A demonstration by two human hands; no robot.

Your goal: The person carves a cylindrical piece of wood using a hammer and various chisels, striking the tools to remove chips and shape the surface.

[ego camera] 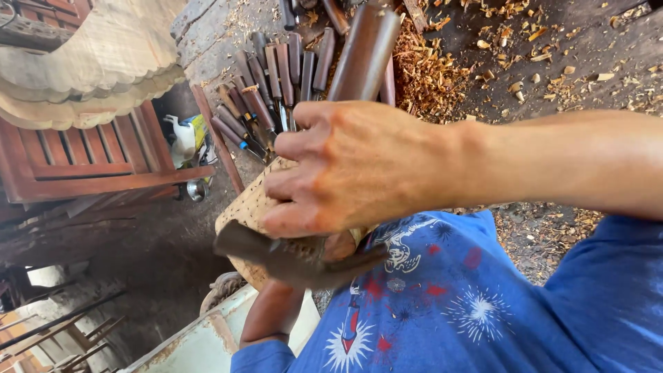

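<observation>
The right hand (345, 169) is closed round the handle of a hammer (297, 255), whose dark head lies blurred just below the fingers; the left hand is hidden behind it, only its forearm (273, 314) showing above the blue shirt (483, 297), so its grip cannot be told. Under the hammer sits a pale pitted wood block (252, 204); beyond it a row of chisels (276, 83) lies on the bench (587, 62) among shavings (428, 76); far left stands a red slatted frame (83, 162).
</observation>
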